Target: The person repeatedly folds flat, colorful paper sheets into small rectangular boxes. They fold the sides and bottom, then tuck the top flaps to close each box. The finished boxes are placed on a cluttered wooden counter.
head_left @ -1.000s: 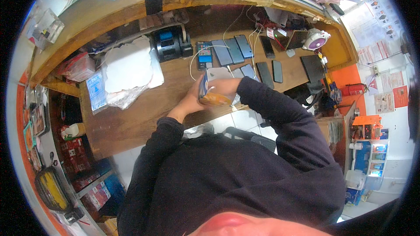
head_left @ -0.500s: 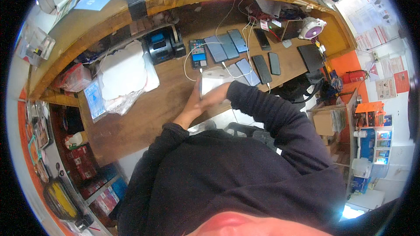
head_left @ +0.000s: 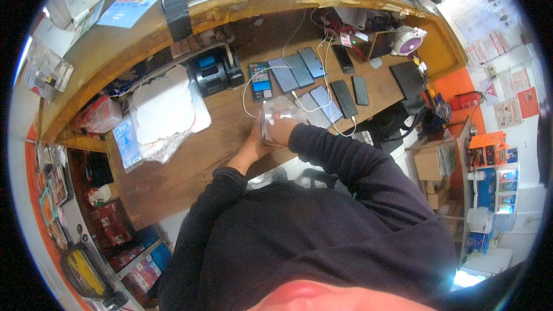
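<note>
Across the broad brown wooden desk (head_left: 184,173), flat glossy rectangular phones (head_left: 344,99) are lying far right, while near centre the left hand (head_left: 254,143) is gripping and the right hand (head_left: 283,131) is touching, grip unclear, a whitish, shiny, plastic-looking packet (head_left: 279,106), handling seemingly underway, nothing being set down!

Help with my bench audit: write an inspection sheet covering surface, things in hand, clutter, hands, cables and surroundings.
Surface: brown wooden desk, bare at its near left.
Things in hand: pale item, partly covered by fingers; exact kind unclear.
Clutter: several smartphones lying flat; white irregular-edged stack with clear plastic; black-and-blue machine.
Hands: left hand holds the pale item; right hand has fingers against it.
Cables: white cables loop among the smartphones; one meets a dark smartphone's near end.
Surroundings: white-and-purple fan; red fire extinguisher at right.
</note>
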Tool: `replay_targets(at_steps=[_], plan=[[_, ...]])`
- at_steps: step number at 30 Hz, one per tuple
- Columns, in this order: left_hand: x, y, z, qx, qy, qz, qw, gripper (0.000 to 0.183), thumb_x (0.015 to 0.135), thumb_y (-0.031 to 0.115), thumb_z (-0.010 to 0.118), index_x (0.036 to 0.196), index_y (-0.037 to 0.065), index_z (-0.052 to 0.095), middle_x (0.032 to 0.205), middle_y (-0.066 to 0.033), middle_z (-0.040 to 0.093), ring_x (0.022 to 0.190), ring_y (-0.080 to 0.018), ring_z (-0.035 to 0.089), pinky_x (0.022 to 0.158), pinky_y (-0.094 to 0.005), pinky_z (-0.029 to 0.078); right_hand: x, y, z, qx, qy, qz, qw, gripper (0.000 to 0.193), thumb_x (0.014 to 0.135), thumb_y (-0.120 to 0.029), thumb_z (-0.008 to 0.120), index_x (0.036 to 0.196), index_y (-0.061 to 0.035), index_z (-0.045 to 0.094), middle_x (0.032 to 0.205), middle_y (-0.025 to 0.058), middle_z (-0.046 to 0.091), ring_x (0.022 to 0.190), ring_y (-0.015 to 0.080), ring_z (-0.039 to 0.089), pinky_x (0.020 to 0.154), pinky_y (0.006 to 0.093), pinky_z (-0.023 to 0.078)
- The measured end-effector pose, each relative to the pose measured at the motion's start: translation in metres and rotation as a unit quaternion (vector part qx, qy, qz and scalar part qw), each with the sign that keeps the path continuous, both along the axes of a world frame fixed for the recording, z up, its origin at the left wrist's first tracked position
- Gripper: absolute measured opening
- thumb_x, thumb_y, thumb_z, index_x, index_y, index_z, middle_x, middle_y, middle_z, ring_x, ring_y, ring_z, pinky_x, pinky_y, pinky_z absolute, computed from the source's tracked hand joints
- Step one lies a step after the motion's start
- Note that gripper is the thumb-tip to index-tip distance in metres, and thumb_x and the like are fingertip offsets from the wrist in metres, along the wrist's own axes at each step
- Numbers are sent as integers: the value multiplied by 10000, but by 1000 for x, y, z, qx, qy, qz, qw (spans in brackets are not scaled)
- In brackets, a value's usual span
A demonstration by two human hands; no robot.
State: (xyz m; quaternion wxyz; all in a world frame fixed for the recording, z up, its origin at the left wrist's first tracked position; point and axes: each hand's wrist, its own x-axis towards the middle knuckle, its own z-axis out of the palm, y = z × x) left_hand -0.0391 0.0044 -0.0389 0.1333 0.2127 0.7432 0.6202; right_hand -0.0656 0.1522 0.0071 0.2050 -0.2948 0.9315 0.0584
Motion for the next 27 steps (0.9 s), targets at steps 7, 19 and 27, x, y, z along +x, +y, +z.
replay_targets(at_steps=[7, 19, 27], plan=[[-17, 15, -48, 318, -266, -95, 905, 1155, 728, 57, 830, 1518, 170, -6, 1428, -135, 404, 1256, -244, 472, 1072, -408, 408, -37, 12, -24, 16, -131, 19, 991, 550, 893, -432, 572, 1355, -137, 521, 1298, 311, 490, 1048, 454, 624, 888, 501, 509], [-1, -63, -36, -182, 99, 106, 973, 732, 801, 31, 669, 1454, 114, 347, 1422, -222, 419, 1339, -354, 405, 1112, -451, 347, -23, 22, 31, -259, -167, -78, 948, 530, 923, -393, 610, 1310, -37, 541, 1187, 242, 617, 1065, 370, 622, 917, 427, 483], [-57, -218, -25, -532, -40, 191, 824, 665, 860, 339, 690, 1436, 125, 434, 1394, -188, 504, 1282, -357, 484, 1054, -462, 391, 52, 29, 147, -579, -116, -239, 771, 300, 962, -207, 606, 1207, -35, 623, 1105, 103, 671, 1046, 174, 611, 906, 305, 467]])
